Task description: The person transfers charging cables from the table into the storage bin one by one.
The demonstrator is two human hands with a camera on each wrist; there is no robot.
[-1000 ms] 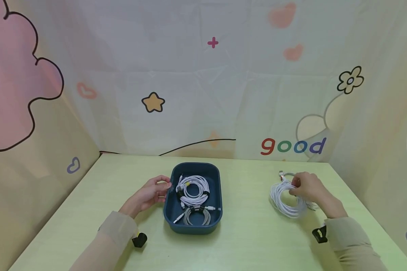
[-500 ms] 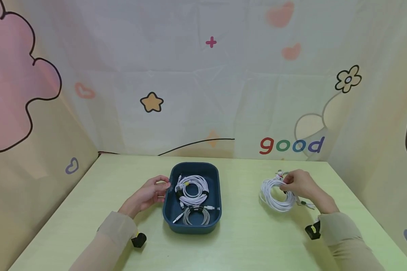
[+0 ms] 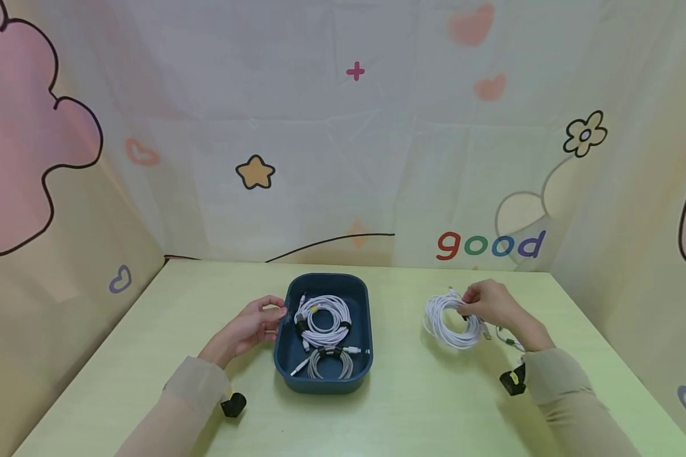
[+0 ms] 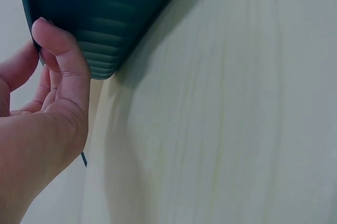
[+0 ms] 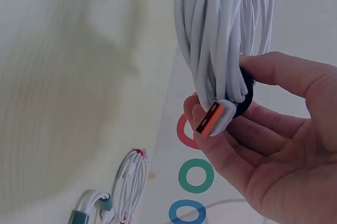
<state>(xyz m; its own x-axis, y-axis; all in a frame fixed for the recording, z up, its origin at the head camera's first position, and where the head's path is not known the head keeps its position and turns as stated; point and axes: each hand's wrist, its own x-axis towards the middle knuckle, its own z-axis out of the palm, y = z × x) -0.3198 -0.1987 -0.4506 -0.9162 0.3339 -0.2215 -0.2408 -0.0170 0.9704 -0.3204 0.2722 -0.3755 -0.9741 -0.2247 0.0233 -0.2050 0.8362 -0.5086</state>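
A dark blue bin [image 3: 322,386] stands mid-table. My left hand [image 3: 251,333] grips its left rim, thumb and fingers curled at the edge; the left wrist view shows the ribbed outer wall below them. Inside lie a coiled white cable [image 3: 340,311] with black ties and a smaller coiled grey cable [image 3: 349,367]. To the right of the bin, my right hand [image 3: 494,308] pinches a large coiled white charging cable [image 3: 451,336] by its black tie, above the table. In the right wrist view, the cable's USB plug [image 5: 216,119], orange inside, hangs at the fingertips.
Further cables lie on the table beyond the right hand: a thin white bundle with red ties [image 5: 130,187] and a cable with a green band [image 3: 510,341], mostly hidden by the hand. A printed curtain [image 3: 320,127] stands along the back edge.
My right hand has lifted the white cable and carried it left toward the bin, uncovering the other cables. The left hand and the bin have stayed in place.
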